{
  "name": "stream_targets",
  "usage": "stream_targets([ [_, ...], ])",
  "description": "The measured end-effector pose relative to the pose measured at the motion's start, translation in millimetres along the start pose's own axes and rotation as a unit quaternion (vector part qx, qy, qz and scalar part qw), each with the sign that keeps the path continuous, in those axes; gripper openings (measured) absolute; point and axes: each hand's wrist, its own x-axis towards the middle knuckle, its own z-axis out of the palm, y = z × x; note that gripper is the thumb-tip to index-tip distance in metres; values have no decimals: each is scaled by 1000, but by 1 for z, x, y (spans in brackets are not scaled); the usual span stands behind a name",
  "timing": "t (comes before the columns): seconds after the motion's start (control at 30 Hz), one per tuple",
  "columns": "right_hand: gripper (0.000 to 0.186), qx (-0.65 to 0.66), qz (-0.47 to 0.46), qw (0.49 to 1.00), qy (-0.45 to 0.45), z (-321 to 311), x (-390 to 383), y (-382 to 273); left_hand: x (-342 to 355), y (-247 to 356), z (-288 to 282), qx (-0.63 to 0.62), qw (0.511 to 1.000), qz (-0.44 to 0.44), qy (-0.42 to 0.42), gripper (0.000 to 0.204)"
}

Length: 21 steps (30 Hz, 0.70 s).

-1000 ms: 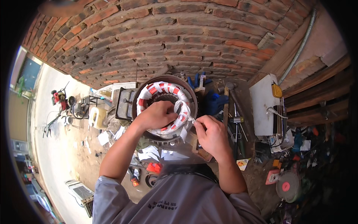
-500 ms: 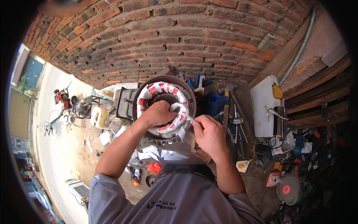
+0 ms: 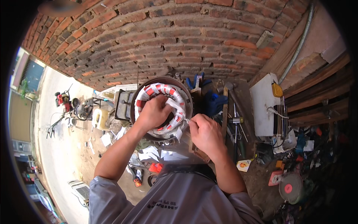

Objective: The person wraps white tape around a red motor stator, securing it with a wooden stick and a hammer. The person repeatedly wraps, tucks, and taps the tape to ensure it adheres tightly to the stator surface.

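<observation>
In front of me stands a round brown motor housing (image 3: 190, 98), and in it a thick ring of motor windings (image 3: 159, 89) wrapped in white tape with red patches showing. My left hand (image 3: 153, 112) reaches into the middle of the ring, its fingers closed on white tape (image 3: 173, 105) that crosses the ring's right side. Some of those fingertips are hidden inside the ring. Just outside the ring's right edge, my right hand (image 3: 206, 131) pinches a thin twisted end of the tape. Below that pinch a loose white flap (image 3: 178, 134) hangs over the rim.
Right of the housing lie blue gloves (image 3: 217, 103), a hammer (image 3: 230, 86), a mallet (image 3: 236, 120) and other hand tools. A white box (image 3: 264, 108) stands farther right. A brick wall (image 3: 167, 44) rises behind the bench. Papers (image 3: 150, 153) lie near me; a yellowish jug (image 3: 100, 118) is at left.
My left hand has shifted slightly up and left inside the ring, its wrist turned a little. My right hand keeps its pinch beside the rim. The whole view has shifted slightly.
</observation>
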Motion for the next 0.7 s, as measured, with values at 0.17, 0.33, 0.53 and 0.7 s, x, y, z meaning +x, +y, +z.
stream_targets([
  [0.17, 11, 6, -11, 1000, 0, -1, 1, 0, 7, -25, 10, -87, 986, -86, -111, 38],
  [0.33, 14, -3, -21, 1000, 1, 3, 2, 6, 12, -16, 11, -123, 976, -104, -150, 34],
  [0.53, 14, -1, -31, 1000, -4, 1, 3, 5, 17, -12, 12, 8, 990, -58, -131, 21],
  [0.7, 13, 2, -26, 1000, -16, -2, 5, 5, 10, -4, 4, -65, 987, -94, -110, 22],
])
